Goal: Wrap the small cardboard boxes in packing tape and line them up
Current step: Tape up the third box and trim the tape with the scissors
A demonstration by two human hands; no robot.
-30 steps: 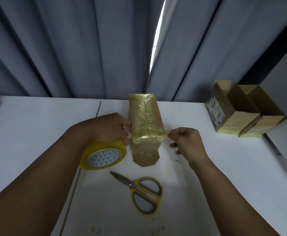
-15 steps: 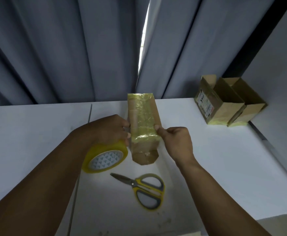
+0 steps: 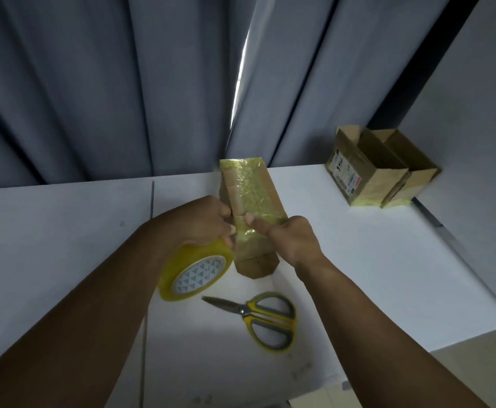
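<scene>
unreadable white label (image 3: 344,175) on far box (image 3: 371,167)

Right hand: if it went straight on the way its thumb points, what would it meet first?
Probably the left hand, which holds the tape roll at the box's left edge. The right hand has its thumb on the box, pointing left across its taped face.

- Left grip (image 3: 202,223): a bare hand with short, pale nails showing on the fingertips.
- Right grip (image 3: 295,242): a bare hand, its thumbnail short and pale.
- Left forearm (image 3: 99,301) and right forearm (image 3: 367,313): both bare right to the near edge of view.
</scene>
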